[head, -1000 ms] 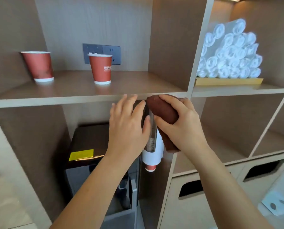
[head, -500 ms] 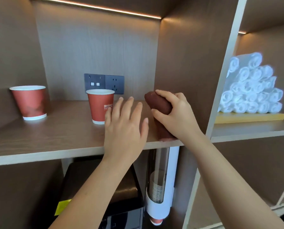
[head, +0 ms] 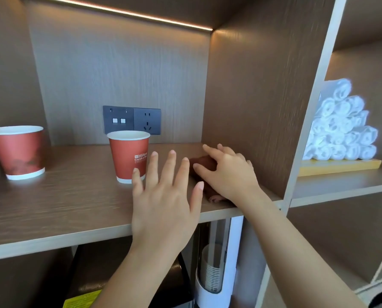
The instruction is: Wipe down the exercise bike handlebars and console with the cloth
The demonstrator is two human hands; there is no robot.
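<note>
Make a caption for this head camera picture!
Right hand rests on a brown cloth on the shelf; left hand hovers by a red cup.

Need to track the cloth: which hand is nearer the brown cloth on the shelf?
Right. The right hand rests on top of the brown cloth; the left hand is open, spread just to its left.

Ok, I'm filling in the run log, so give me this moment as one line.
right hand: rests on brown cloth | brown cloth: on shelf beside divider | left hand: open, over shelf edge
</note>
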